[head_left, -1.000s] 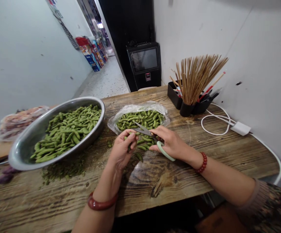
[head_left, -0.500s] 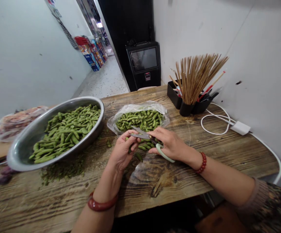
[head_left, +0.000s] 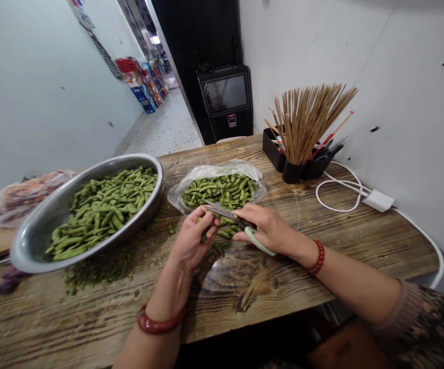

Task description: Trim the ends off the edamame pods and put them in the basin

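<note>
My right hand [head_left: 262,225] is closed round the pale green handles of a pair of scissors [head_left: 259,242]. Their dark blades lie closed together, tips reaching over the fingers of my left hand [head_left: 194,233]. That hand pinches a green edamame pod [head_left: 204,236], mostly hidden behind the fingers. Just beyond both hands, a clear plastic bag [head_left: 178,193] lies spread open with many edamame pods [head_left: 222,188] in it. To the left, a large metal basin [head_left: 25,251] holds a heap of pods [head_left: 106,207] and sits tilted on the table.
Small green trimmings [head_left: 99,271] lie under the basin's near side on the wooden table [head_left: 283,292]. At the back right stands a black holder [head_left: 273,151] full of wooden skewers [head_left: 308,120]. A white cable with an adapter [head_left: 378,200] runs along the right. A bag of pinkish food [head_left: 29,197] lies far left.
The scissor blades have closed from slightly apart to together at my left fingertips. Both hands stay in nearly the same place; the whole view has shifted slightly.
</note>
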### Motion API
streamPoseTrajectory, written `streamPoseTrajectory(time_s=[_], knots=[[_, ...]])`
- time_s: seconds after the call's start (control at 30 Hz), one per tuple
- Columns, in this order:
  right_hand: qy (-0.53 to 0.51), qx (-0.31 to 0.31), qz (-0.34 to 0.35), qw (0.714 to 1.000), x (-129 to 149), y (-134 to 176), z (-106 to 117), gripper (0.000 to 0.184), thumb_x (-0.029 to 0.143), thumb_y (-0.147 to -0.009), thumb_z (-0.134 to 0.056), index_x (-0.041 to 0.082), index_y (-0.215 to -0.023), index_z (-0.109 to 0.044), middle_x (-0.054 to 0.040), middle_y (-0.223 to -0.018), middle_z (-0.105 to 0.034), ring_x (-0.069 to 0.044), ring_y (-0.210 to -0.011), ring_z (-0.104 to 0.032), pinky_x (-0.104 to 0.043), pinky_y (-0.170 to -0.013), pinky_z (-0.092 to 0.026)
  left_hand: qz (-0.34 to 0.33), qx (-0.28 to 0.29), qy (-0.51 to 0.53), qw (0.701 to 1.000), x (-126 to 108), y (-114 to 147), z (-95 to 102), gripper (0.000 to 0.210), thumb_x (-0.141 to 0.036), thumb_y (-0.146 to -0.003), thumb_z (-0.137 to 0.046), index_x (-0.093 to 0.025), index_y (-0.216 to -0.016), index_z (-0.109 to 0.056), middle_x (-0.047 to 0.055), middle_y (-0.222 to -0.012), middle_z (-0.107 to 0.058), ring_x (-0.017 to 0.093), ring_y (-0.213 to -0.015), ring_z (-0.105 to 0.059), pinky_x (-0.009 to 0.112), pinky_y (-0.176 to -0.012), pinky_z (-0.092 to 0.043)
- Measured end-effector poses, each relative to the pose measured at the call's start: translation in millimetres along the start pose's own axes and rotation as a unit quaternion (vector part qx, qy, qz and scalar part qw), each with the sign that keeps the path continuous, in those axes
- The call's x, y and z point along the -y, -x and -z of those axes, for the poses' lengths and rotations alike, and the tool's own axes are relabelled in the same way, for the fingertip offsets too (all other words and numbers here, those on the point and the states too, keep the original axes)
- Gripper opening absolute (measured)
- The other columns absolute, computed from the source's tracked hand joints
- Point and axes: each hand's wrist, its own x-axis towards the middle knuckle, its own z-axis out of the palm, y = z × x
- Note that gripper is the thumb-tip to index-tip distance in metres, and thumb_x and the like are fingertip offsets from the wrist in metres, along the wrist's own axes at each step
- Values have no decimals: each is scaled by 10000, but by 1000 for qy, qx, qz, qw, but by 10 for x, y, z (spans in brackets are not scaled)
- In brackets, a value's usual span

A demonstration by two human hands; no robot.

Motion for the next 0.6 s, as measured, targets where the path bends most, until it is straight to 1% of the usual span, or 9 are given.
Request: streamPoseTrajectory(time_s=[0.13,0.23,0.3,0.37,0.4,0.47,0.53,0.6], knots=[[-4,-52,-20,998,-33,-14,6,428,367,-801,-676,166,-1164,-573,-71,-932,-598,-183,-817,-570,-292,-722,-471,-9,-4,24,1000,-33,-23,19,169,-287,-786,-631,-158,-779,-523,-9,-713,-548,34,-460,-415,128,-377,-281],[-7,-75,-15,997,-51,-17,10,435,384,-807,-666,156,-1164,-568,-74,-939,-598,-175,-781,-564,-297,-712,-471,0,-5,16,1000,-49,-37,52,180,-313,-796,-590,-166,-750,-498,-8,-707,-537,59,-477,-445,150,-375,-298],[-4,-75,-8,997,-57,-13,8,432,383,-813,-660,152,-1166,-566,-74,-940,-596,-167,-754,-556,-293,-693,-467,2,-11,-29,999,-56,-36,71,179,-318,-795,-586,-170,-747,-497,-20,-670,-515,66,-467,-442,159,-373,-287],[3,-71,-7,997,-66,-8,2,437,385,-811,-662,154,-1169,-566,-69,-928,-595,-161,-733,-546,-288,-675,-463,-5,-20,-122,992,-60,-30,83,165,-318,-796,-592,-171,-770,-524,-46,-591,-470,61,-430,-396,164,-374,-256],[6,-68,-8,998,-71,-5,-2,442,386,-810,-663,155,-1173,-564,-67,-928,-594,-159,-726,-544,-287,-672,-462,-10,-19,-186,982,-61,-27,87,157,-317,-796,-597,-169,-785,-547,-56,-553,-448,61,-418,-373,169,-381,-248],[6,-64,-11,998,-82,0,-9,455,387,-806,-667,153,-1182,-559,-67,-934,-593,-155,-721,-543,-285,-673,-464,-28,9,-323,946,-54,-27,97,147,-304,-783,-612,-158,-777,-596,-50,-534,-466,72,-448,-394,185,-432,-296],[3,-64,-13,998,-87,2,-13,465,384,-805,-670,148,-1189,-555,-68,-947,-592,-152,-721,-545,-285,-679,-467,-52,56,-442,894,-33,-39,116,121,-270,-761,-626,-151,-737,-631,-19,-592,-548,104,-550,-478,214,-541,-374],[1,-64,-12,998,-85,2,-12,462,378,-809,-667,147,-1193,-552,-68,-952,-590,-147,-710,-542,-284,-679,-468,-77,85,-530,841,3,-60,147,83,-232,-735,-638,-151,-734,-657,7,-669,-604,140,-649,-528,246,-629,-398]])
